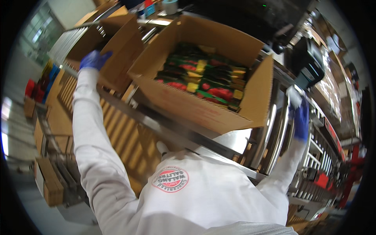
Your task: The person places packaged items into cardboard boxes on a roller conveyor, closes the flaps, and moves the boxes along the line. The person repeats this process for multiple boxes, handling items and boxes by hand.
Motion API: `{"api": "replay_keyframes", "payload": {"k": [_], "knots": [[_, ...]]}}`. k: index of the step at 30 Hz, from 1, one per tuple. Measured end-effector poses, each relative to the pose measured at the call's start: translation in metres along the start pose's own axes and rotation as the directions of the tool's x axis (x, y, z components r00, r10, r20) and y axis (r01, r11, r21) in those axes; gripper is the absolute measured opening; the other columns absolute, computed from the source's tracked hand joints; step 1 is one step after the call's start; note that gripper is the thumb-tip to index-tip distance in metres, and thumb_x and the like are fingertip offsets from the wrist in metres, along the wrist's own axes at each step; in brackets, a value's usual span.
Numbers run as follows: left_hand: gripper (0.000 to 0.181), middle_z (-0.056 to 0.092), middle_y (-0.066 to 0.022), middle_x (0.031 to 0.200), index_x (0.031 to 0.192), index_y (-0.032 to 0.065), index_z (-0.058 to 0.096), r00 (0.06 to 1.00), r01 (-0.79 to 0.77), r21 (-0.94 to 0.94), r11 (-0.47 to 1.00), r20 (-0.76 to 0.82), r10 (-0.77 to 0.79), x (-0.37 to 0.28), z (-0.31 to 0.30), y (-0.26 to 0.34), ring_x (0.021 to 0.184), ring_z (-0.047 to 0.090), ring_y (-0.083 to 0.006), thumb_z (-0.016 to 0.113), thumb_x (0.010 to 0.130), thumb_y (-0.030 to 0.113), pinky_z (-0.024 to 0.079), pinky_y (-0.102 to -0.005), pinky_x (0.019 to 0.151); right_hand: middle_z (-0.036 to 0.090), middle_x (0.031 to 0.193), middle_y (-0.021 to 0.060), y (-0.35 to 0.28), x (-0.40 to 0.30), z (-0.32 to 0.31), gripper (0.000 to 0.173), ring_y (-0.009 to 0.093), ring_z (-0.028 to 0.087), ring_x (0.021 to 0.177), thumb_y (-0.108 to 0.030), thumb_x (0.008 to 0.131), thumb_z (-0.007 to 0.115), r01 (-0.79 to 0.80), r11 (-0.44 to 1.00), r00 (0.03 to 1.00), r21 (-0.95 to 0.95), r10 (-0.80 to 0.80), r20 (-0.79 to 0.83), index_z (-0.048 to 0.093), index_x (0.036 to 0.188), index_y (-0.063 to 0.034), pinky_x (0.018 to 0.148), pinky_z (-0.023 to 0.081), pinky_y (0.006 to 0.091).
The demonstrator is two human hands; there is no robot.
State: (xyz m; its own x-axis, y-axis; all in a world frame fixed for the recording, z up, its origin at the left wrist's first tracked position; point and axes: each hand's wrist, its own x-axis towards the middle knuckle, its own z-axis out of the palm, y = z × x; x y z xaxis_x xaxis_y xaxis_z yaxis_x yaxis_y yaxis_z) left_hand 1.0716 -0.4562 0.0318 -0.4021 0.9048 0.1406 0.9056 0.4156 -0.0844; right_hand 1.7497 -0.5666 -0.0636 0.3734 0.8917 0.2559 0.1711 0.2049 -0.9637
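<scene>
An open cardboard box (191, 110) holding rows of dark green and red packets (205, 77) with yellow patches stands before me on a metal roller conveyor (274, 138). At its left is another open cardboard box (123, 58), its inside mostly dark. My left hand (94, 60), in a blue glove, is at the near side of that left box, thumb spread from the fingers; whether it grips the wall cannot be told. My right hand (300, 117), in a blue glove and blurred, is right of the full box, at a small whitish object (293, 97); its hold on it is unclear.
The conveyor's metal side rail (176, 133) runs between the boxes and my body. A dark bin-like container (308, 63) is beyond my right hand. Plastic-wrapped goods (326, 85) stand at the right. A cardboard carton (50, 182) lies low at the left, and part of a person shows at the top.
</scene>
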Motion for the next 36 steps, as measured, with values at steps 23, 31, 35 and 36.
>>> {"api": "replay_keyframes", "payload": {"k": [23,31,35,36], "knots": [[0.139,-0.003,-0.0295,0.141,0.139,0.0039,-0.010,0.853,-0.488,-0.716,0.500,-0.512,0.100,-0.227,0.117,0.153,0.133,0.000,-0.0416,0.080,0.046,0.055,0.008,-0.0514,0.106,0.042,0.133,0.0095,0.038,-0.193,0.236,0.042,0.025,0.039,0.123,-0.011,0.091,0.044,-0.040,0.997,0.678,0.064,-0.020,0.735,0.038,0.132,-0.0087,0.102,0.030,0.0337],[0.127,0.003,-0.0323,0.141,0.139,0.0038,-0.008,0.917,-0.360,-0.691,0.627,-0.387,0.100,-0.203,0.114,0.120,0.132,0.005,-0.0443,0.074,0.057,0.055,0.009,-0.0523,0.107,0.048,0.127,0.0108,0.001,-0.192,0.214,0.042,0.023,0.044,0.119,-0.015,0.091,0.048,0.213,0.942,0.714,-0.259,0.031,0.700,0.040,0.132,-0.0093,0.098,0.034,0.0330],[0.084,0.030,-0.0248,0.137,0.142,0.0074,0.005,0.917,-0.350,-0.937,0.004,-0.342,0.205,-0.134,0.066,0.053,0.126,0.034,-0.0285,0.058,0.083,0.037,0.031,-0.0382,0.101,0.054,0.114,0.0112,-0.028,-0.145,0.114,0.043,0.018,0.052,0.106,-0.022,0.092,0.048,-0.440,0.786,0.425,-0.434,0.608,0.670,0.039,0.132,-0.0090,0.094,0.040,0.0344],[0.079,0.038,-0.0226,0.130,0.141,0.0086,0.011,0.848,-0.306,-0.949,-0.082,-0.311,0.430,-0.115,0.042,0.045,0.121,0.039,-0.0269,0.057,0.084,0.038,0.034,-0.0364,0.099,0.054,0.113,0.0119,0.015,-0.134,0.057,0.045,0.017,0.053,0.104,-0.025,0.091,0.049,-0.654,0.746,0.568,0.122,0.378,0.731,0.039,0.131,-0.0068,0.094,0.041,0.0345]]}}
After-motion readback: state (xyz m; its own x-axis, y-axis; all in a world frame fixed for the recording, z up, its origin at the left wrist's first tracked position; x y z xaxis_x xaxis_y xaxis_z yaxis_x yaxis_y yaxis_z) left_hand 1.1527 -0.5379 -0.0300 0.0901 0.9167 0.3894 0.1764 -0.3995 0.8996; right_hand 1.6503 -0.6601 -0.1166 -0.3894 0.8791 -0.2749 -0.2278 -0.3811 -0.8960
